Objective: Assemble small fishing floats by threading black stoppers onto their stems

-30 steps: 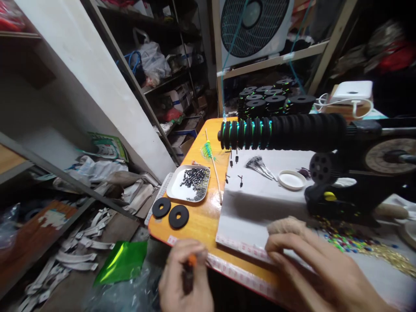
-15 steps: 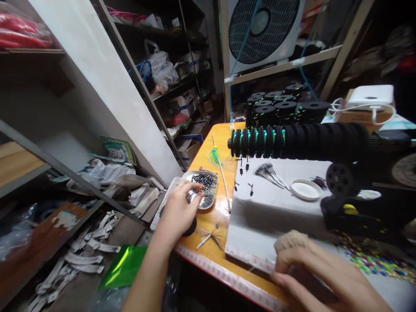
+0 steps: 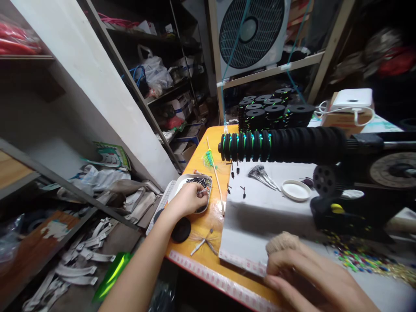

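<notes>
My left hand (image 3: pixel 189 198) reaches over a white tray (image 3: pixel 178 184) of small dark and metallic parts (image 3: pixel 198 180). Its fingertips are pinched together; a bit of orange shows there, but what they grip is too small to name. At the lower right, my right hand (image 3: pixel 302 271) is curled by the front edge of the white board (image 3: pixel 240 242), thumb and finger closing together. A tan wrapping (image 3: pixel 282 243) covers one of its fingers. Whatever it holds is hidden. Above the board runs a black ribbed roller (image 3: pixel 292 145) with green-blue shiny strands on its left part.
Black discs (image 3: pixel 181 229) and feathery pieces (image 3: pixel 203 243) lie near the table's front edge. A thin stick (image 3: pixel 217 184) lies beside the tray. Grey tufts (image 3: pixel 261 175), a white dish (image 3: pixel 296 190) and coloured beads (image 3: pixel 360 258) rest on the board. Black spools (image 3: pixel 264 110) stand behind.
My left hand has shifted deeper over the tray and its fingers have drawn together. The black disc beside the wrist shows more fully. The right hand keeps its curled pose while the view has shifted.
</notes>
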`<action>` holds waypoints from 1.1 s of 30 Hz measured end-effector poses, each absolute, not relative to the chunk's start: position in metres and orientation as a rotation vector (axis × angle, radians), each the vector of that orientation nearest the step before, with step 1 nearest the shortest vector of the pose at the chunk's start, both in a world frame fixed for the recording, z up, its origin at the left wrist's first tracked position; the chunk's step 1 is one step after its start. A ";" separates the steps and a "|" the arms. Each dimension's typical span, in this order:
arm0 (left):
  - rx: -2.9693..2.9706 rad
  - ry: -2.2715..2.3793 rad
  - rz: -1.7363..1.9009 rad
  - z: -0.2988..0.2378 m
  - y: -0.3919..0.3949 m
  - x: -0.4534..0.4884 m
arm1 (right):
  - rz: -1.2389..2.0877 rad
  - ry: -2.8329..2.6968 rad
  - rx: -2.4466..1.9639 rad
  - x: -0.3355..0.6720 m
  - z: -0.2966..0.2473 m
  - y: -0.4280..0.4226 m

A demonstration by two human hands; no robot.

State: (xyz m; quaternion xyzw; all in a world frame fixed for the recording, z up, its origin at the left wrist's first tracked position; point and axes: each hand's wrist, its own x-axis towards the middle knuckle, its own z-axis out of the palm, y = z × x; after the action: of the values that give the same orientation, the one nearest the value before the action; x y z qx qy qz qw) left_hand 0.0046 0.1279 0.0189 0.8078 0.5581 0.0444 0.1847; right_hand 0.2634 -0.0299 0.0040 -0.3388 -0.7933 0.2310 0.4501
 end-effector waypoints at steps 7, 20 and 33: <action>2.241 1.525 0.074 0.021 0.131 0.000 | 0.516 -2.076 -0.871 0.265 0.007 -0.028; 1.970 1.632 0.588 0.043 0.116 0.005 | 0.593 -2.012 -0.919 0.263 0.012 -0.030; 0.557 0.860 1.328 -0.005 -0.050 0.095 | 0.557 -1.809 -0.836 0.260 0.012 -0.036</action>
State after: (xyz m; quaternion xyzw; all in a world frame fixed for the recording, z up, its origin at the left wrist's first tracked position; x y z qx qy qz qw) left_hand 0.0954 -0.0495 -0.0049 0.2468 0.3816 0.5887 0.6685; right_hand 0.2605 -0.0362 0.0117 -0.3473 -0.7516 0.2316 0.5108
